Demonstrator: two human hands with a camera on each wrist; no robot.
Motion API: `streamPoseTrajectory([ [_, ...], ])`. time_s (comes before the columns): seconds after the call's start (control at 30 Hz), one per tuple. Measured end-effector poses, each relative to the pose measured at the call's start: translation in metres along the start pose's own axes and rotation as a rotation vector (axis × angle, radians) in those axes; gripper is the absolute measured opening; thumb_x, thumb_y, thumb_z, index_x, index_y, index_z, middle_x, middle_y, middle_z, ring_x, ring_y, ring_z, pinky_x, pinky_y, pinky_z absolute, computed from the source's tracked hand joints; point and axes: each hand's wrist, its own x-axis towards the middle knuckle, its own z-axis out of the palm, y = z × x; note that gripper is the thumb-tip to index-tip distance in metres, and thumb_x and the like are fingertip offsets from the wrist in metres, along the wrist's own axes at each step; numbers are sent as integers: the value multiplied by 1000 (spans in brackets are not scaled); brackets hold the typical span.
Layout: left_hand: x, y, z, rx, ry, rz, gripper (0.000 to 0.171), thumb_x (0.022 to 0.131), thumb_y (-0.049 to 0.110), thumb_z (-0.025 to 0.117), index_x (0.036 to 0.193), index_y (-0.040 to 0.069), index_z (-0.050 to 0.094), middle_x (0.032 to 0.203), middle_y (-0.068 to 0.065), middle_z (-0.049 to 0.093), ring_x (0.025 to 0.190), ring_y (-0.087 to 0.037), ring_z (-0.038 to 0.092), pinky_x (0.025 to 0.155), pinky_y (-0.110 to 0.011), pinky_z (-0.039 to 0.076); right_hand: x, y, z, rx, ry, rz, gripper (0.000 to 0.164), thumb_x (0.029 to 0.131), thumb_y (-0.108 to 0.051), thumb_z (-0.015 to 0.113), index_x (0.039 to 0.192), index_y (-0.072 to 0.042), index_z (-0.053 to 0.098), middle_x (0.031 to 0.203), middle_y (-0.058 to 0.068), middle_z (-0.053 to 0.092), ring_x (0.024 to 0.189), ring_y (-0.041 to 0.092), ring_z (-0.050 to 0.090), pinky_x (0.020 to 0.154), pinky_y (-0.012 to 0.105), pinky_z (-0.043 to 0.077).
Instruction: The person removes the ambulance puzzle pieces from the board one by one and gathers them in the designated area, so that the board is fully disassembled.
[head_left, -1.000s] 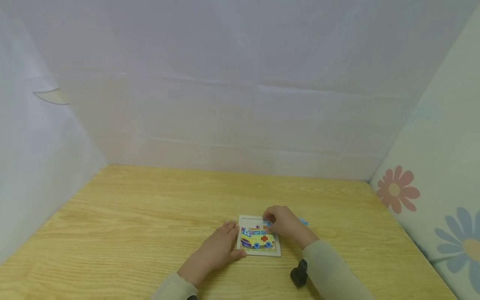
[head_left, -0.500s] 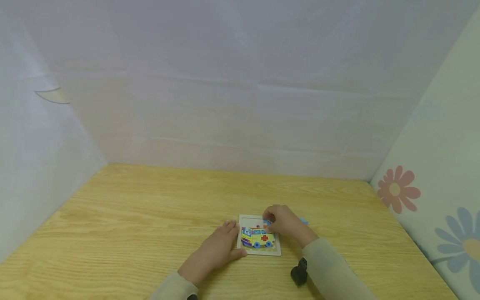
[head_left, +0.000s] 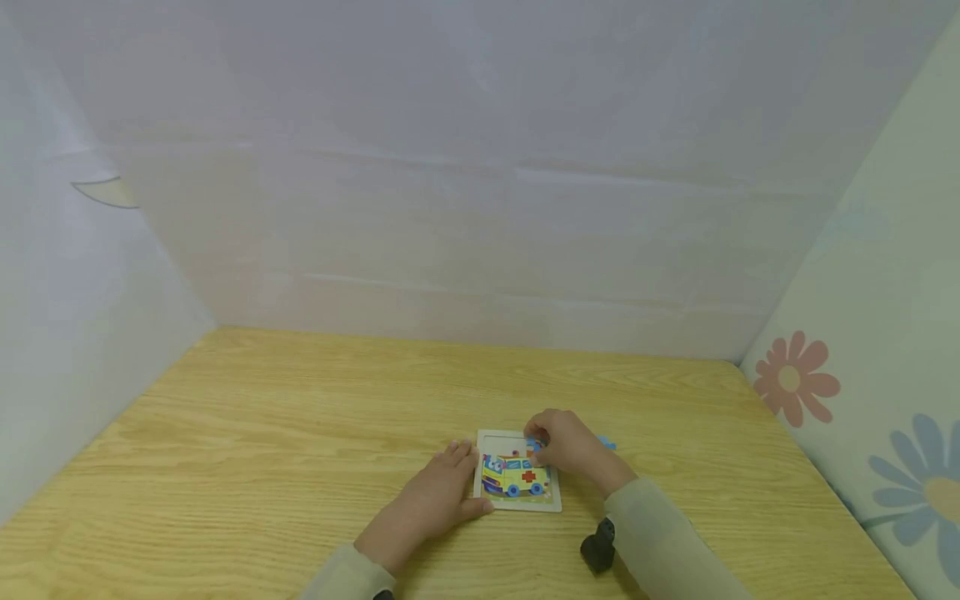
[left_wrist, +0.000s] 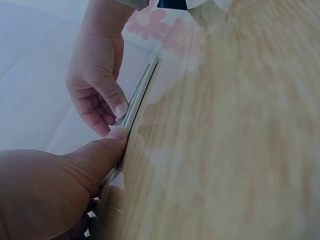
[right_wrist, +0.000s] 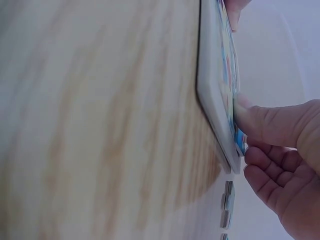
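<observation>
A square jigsaw puzzle board (head_left: 525,507) with a pale frame lies on the table, showing a yellow ambulance picture. My left hand (head_left: 435,497) rests at its left side, fingers fairly straight along the edge and thumb on the near left corner. In the left wrist view that thumb (left_wrist: 102,155) presses the frame's edge. At the board's far right part, my right hand (head_left: 573,450) pinches a blue and orange puzzle piece (head_left: 535,445) between thumb and fingers. In the right wrist view, the blue piece (right_wrist: 240,142) sits at the board's surface under the thumb, partly hidden.
Loose blue puzzle pieces (head_left: 607,442) lie just right of the board, partly behind the right hand; the right wrist view shows them as thin flat pieces (right_wrist: 228,197). The wooden table (head_left: 300,400) meets pale cloth walls at the back and sides. A black device (head_left: 598,547) sits at the right sleeve.
The right hand's fingers have shifted very slightly at the board's far right, and a little more of the blue and orange piece shows. The left hand and the board have stayed put.
</observation>
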Motion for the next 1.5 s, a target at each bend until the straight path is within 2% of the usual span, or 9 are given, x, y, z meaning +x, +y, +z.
streamPoseTrajectory([
  [0.23, -2, 0, -1, -10, -6, 6, 76, 84, 46, 61, 136, -5, 40, 145, -24, 33, 134, -39, 29, 109, -51, 28, -1, -2, -1, 15, -3, 31, 31, 72, -5, 77, 102, -4, 68, 98, 3, 64, 94, 19, 60, 87, 38, 51],
  [0.6, -2, 2, -2, -4, 2, 11, 76, 83, 47, 62, 135, -6, 41, 144, -25, 34, 133, -40, 31, 109, -50, 29, 0, -3, -2, -5, -5, -1, 26, 72, -5, 77, 95, -6, 66, 89, 0, 56, 85, 15, 53, 82, 36, 50],
  [1.1, 1, 0, 1, 8, 1, 7, 76, 84, 48, 60, 135, -5, 41, 145, -23, 34, 134, -39, 30, 109, -50, 28, -2, -8, -3, 52, -35, 39, 26, 74, -2, 75, 89, -12, 58, 96, 0, 60, 92, 17, 54, 89, 42, 48],
  [1.23, 1, 0, 1, 5, 5, 10, 75, 84, 47, 61, 135, -5, 41, 144, -23, 34, 134, -39, 31, 109, -50, 29, -2, -7, -2, 61, -52, 33, 28, 76, -1, 73, 89, -15, 53, 93, 2, 58, 85, 19, 51, 77, 37, 49],
  [1.33, 1, -1, 1, 3, 5, 9, 75, 84, 47, 61, 135, -5, 41, 144, -23, 34, 134, -39, 31, 109, -50, 29, -2, -5, -2, 65, -65, 33, 29, 78, 0, 71, 90, -16, 51, 90, 2, 55, 79, 19, 49, 68, 31, 44],
  [1.5, 0, -1, 1, -3, -1, 9, 75, 84, 47, 60, 136, -4, 41, 145, -23, 34, 134, -39, 30, 109, -51, 28, -3, -1, 0, 68, -59, 32, 29, 79, -3, 71, 92, -18, 50, 89, 2, 55, 76, 18, 49, 64, 29, 42],
])
